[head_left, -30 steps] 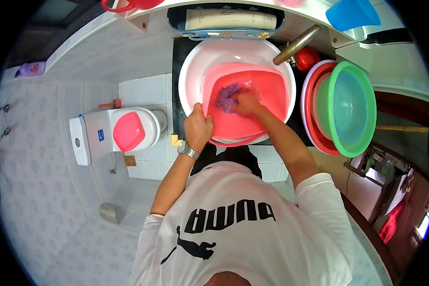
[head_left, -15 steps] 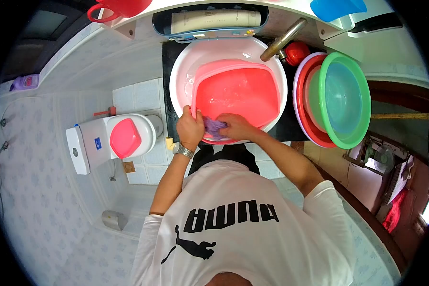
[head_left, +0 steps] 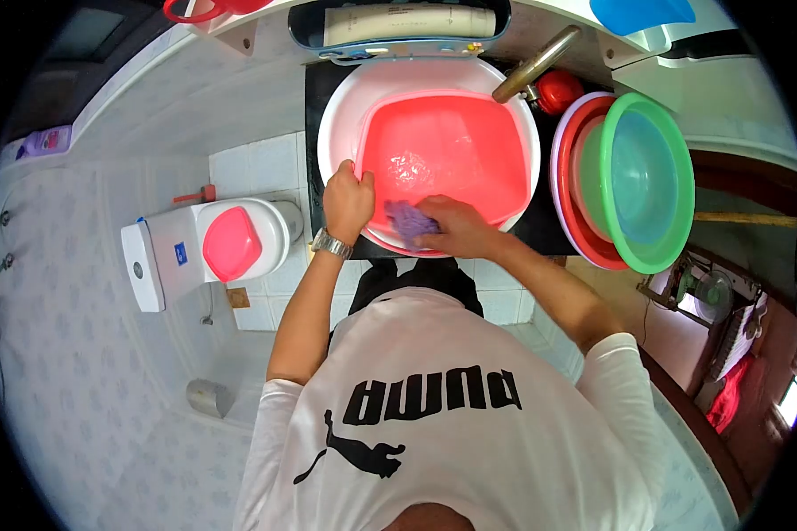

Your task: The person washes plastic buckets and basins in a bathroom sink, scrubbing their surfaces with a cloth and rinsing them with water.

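A pink basin [head_left: 478, 142] rests inside the white round sink [head_left: 336, 106], its wet inner surface shining. My left hand [head_left: 349, 202] is closed around the basin's left rim, a metal watch on the wrist. Bunched in my right hand [head_left: 459, 227] is a purple cloth [head_left: 409, 221], which lies against the near inner side of the basin. My right fingertips are partly hidden by the cloth.
A metal faucet [head_left: 538, 64] reaches over the sink's upper right. Stacked basins, with a green basin [head_left: 607, 186] on top, stand right of it. A pink lid-like piece [head_left: 232, 244] lies on the toilet [head_left: 164, 252] at left. A blue caddy [head_left: 398, 51] sits behind the sink.
The basin has shifted and now lies flatter in the sink. My right hand has moved the purple cloth slightly right and down, away from my left hand, which still grips the rim.
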Demonstrator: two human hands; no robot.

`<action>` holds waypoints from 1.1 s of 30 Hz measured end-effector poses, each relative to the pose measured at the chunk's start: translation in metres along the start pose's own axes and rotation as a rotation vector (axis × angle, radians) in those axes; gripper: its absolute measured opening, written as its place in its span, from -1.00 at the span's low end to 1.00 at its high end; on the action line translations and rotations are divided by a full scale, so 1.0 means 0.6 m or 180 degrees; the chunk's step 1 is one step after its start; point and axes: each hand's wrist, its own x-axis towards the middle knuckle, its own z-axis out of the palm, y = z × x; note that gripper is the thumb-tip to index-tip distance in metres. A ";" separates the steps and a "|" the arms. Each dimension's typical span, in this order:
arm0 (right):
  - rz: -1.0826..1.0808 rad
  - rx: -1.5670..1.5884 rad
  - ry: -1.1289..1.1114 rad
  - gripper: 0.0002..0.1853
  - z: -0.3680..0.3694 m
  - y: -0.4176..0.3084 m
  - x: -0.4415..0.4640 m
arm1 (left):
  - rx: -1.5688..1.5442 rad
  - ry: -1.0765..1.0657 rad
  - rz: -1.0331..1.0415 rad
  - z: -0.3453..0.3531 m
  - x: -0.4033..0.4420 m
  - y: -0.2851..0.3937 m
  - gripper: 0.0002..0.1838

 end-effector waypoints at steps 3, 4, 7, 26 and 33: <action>0.0000 -0.0472 0.0274 -0.56 0.020 -0.043 0.032 | -0.0064 0.0090 -0.0121 -0.002 0.014 -0.005 -0.67; -0.0005 -0.0473 0.0280 -0.56 0.015 -0.046 0.032 | -0.0061 0.0094 -0.0115 0.000 0.026 -0.016 -0.67; -0.0311 -0.1049 0.0270 -0.64 -0.006 -0.037 0.013 | -0.0465 -0.0438 -0.0306 0.000 0.057 -0.062 -0.63; -0.0280 -0.1607 0.0140 -0.60 -0.006 -0.025 0.001 | 0.0249 -0.0973 0.0290 -0.062 0.148 -0.007 -0.61; 0.0064 -0.1512 0.0253 -0.58 0.042 -0.015 0.022 | 0.1191 -0.0074 0.0231 -0.120 0.080 0.043 -0.14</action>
